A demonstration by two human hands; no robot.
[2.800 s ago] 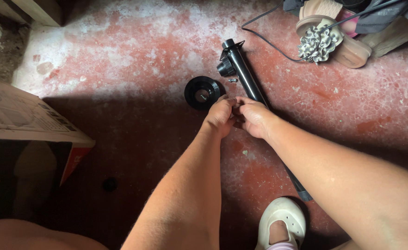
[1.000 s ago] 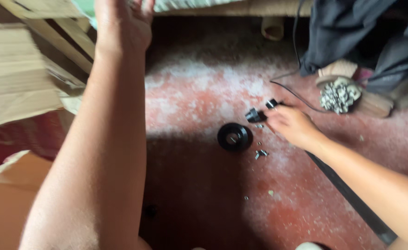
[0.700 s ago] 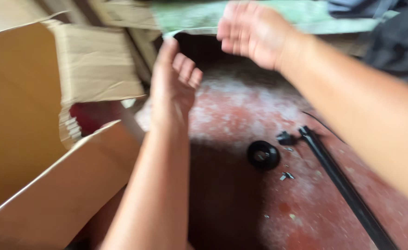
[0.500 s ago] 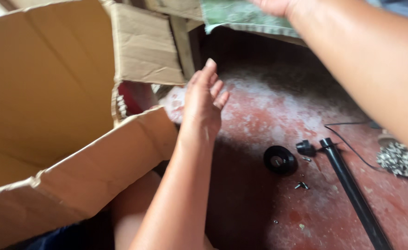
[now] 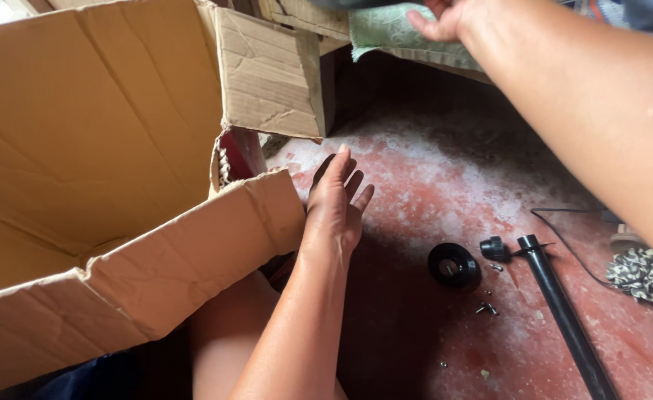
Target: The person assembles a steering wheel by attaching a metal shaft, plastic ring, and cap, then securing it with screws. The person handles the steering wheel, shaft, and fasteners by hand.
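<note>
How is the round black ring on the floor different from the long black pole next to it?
The black ring is round with a hole in its middle; the black pole is long, thin and straight. The ring is small and all in view; the pole runs off the picture's bottom edge. Both are black and lie on the red floor.

Left hand (image 5: pixel 335 204) open beside cardboard box (image 5: pixel 119 178) flap — right hand (image 5: pixel 445 16) on green cloth (image 5: pixel 393 33).

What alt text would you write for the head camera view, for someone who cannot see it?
A person's open left hand is beside the flap of a big open cardboard box, while the right hand reaches up to a green cloth. On the worn red floor lie a black round cap, a black tube and small screws.
</note>
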